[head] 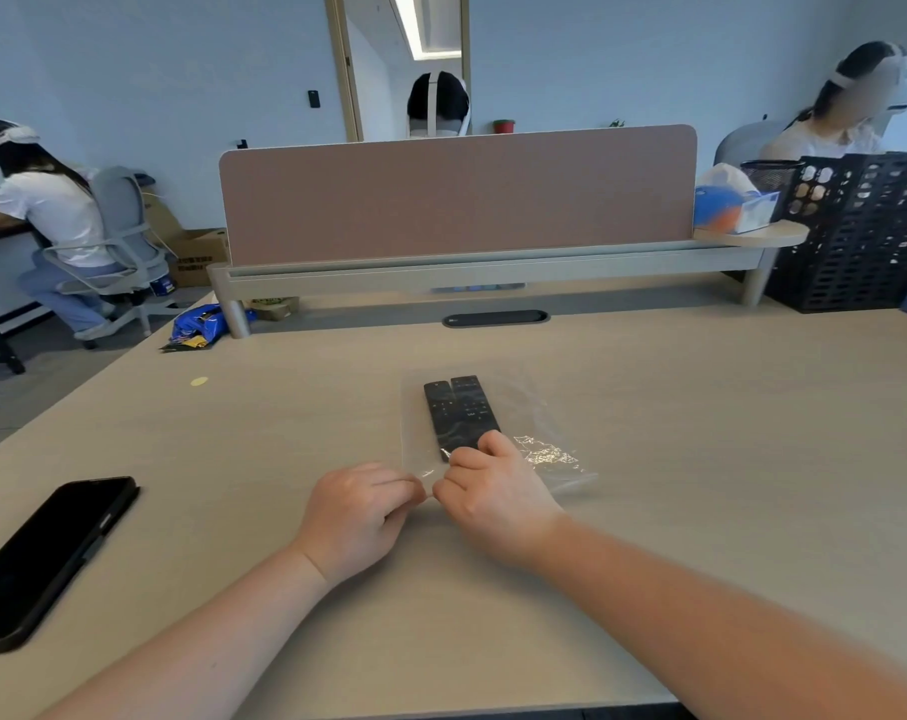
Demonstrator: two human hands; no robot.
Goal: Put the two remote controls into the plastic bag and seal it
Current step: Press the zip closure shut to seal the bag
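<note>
Two remotes (459, 413) lie inside the bag (539, 449); phone (41, 558) far left.

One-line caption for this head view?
Both hands pinch the near edge of a plastic bag holding two remotes.

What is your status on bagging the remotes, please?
Left hand and right hand pinching bag at its near edge. Both remotes inside. Phone far left, not in the way.

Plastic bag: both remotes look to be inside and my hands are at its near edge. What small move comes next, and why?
Probably run the right hand rightward along the near edge of the plastic bag, pinching the seal while the left hand anchors the left corner. Both remote controls lie side by side inside, both hands pinch at the left end, and the crinkled right part looks unpressed.
</note>
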